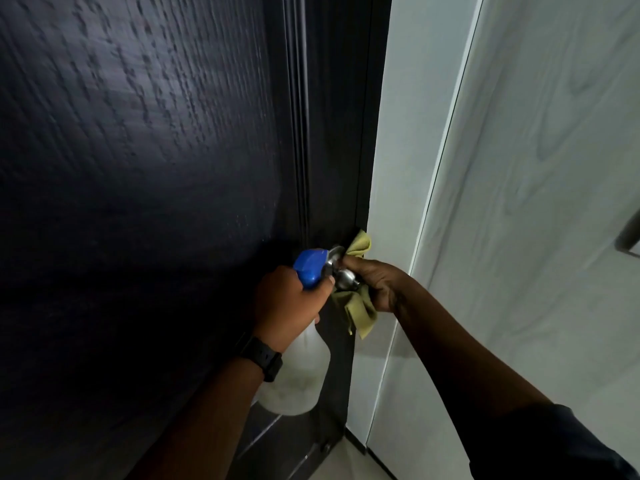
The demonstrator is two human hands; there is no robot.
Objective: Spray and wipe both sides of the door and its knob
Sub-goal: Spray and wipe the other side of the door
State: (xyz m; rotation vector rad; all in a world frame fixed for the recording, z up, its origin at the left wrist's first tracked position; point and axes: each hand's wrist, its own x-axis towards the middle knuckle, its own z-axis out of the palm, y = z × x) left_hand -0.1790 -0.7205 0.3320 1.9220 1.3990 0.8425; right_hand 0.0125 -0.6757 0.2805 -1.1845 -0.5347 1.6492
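Observation:
A dark wood-grain door [145,174] fills the left and centre of the view. Its round metal knob [344,278] sits near the door's right edge. My left hand [289,304] grips a translucent spray bottle [298,379] with a blue trigger head [310,266], its nozzle close against the knob. My right hand [375,284] holds a yellow-green cloth [360,311] bunched around the knob; one end of the cloth sticks up above the knob and the other hangs below it. A black watch is on my left wrist.
A white door frame [398,168] runs down right of the door. A pale wood-grain panel [540,202] covers the right side, with a dark handle [628,233] at the edge. Light floor [349,462] shows at the bottom.

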